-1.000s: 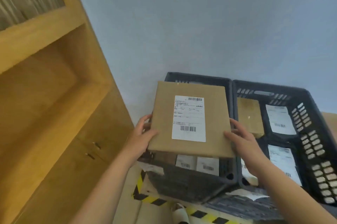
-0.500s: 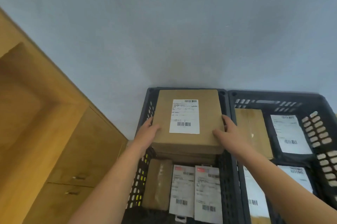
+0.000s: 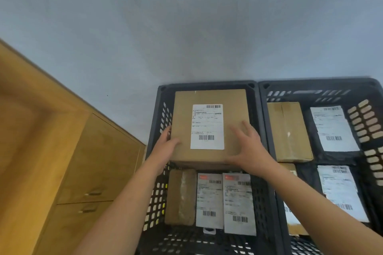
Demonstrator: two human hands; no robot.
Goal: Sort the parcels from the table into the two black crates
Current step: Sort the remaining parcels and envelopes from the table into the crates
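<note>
Labelled cardboard parcel (image 3: 209,126) sits in far half of left black crate (image 3: 163,113). Left hand (image 3: 165,146) grips its left edge, thumb on top; right hand (image 3: 248,146) rests flat, fingers spread, on top. Right black crate (image 3: 310,84) touches alongside.

A wooden cabinet (image 3: 87,171) stands at the left (two drawer handles show on its front). Behind it rises a plain pale wall (image 3: 186,26).

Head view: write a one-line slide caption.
A labelled cardboard box sits at the far end of the left crate; left hand holds its edge, right hand spread open over its top.
</note>
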